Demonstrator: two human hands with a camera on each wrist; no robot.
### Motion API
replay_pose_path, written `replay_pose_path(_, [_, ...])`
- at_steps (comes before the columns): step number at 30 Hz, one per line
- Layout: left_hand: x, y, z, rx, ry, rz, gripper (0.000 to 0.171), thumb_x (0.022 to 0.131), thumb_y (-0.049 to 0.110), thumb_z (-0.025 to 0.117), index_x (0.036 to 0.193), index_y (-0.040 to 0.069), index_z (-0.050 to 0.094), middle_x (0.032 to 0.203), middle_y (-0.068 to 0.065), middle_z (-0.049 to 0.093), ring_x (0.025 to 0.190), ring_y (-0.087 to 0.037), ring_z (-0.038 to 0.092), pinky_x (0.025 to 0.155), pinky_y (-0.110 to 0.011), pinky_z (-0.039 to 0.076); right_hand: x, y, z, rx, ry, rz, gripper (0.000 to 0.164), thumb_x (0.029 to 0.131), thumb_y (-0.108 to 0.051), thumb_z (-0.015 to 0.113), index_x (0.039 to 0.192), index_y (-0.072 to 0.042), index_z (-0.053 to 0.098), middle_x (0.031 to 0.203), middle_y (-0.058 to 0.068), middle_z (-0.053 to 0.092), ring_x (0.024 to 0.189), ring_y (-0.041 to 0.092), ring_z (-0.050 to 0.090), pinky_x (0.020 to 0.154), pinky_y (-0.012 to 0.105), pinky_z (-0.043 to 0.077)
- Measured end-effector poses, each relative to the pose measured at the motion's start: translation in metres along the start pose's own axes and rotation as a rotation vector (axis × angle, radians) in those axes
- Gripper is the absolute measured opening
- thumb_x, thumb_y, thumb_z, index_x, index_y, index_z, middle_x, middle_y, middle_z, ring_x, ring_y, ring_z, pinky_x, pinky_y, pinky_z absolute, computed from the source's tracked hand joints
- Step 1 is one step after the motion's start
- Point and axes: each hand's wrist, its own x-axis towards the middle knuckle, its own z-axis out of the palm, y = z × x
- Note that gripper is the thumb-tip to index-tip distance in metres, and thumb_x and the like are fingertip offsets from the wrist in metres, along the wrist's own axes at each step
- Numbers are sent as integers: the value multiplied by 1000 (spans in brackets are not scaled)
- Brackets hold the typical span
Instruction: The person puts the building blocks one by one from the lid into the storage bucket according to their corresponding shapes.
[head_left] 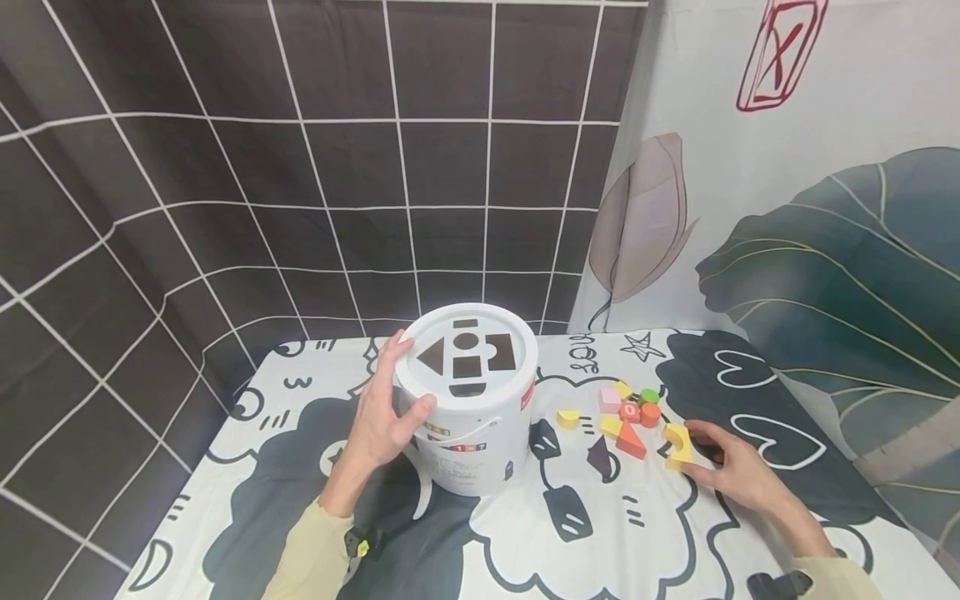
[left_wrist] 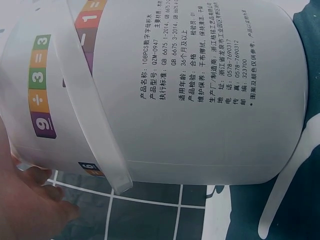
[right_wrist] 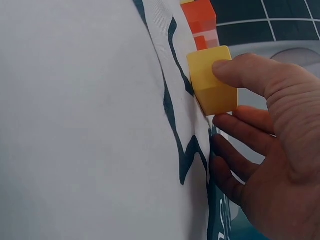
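Note:
A white bucket (head_left: 468, 467) stands upright on the table, its lid (head_left: 431, 388) cut with holes of several shapes. My left hand (head_left: 388, 423) holds the bucket's left side at the rim, with the thumb near the lid's front edge. Printed text and coloured number blocks cover the bucket wall (left_wrist: 200, 135) in the left wrist view. At the right, my right hand (head_left: 742, 471) pinches a yellow arch-shaped block (head_left: 678, 446) between thumb and fingers. The right wrist view shows the thumb across that yellow block (right_wrist: 212, 90), which is against or just above the cloth; contact is unclear.
Left of the right hand lie a red triangular block (head_left: 632, 442), a dark triangular block (head_left: 600, 457), a pink block (head_left: 609, 400), a green block (head_left: 649, 397) and a yellow half-round block (head_left: 567, 418), among others. A patterned cloth (head_left: 555, 558) covers the table; a dark gridded curtain (head_left: 442, 167) hangs behind.

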Motion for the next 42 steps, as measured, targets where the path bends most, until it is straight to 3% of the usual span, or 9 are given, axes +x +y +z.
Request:
replay_pose_path(23, [-1,0,0,13,-2,-9,78,86,48,61,147,5,41,160,-16,30,143,-41,32,109,-66,29,0,-6,-9,31,13,35,71,79,-26,85,131,7,51,121,29,58,109,48,56,90,60,49])
replay_pose_path(33, [-1,0,1,15,-1,-10,77,85,46,62,147,5,42,160,-16,30,143,-41,33,109,-66,29,0,-24,-19,34,31,-29,68,81,-25,83,132,6,49,121,30,59,111,50,56,92,64,47])
replay_pose_path(42, [-1,-1,1,19,7,-2,78,86,50,61,147,5,42,160,-16,31,142,-41,33,108,-67,30,3,-50,-27,54,103,-150,64,78,-14,85,130,4,53,119,27,62,111,48,59,94,64,47])
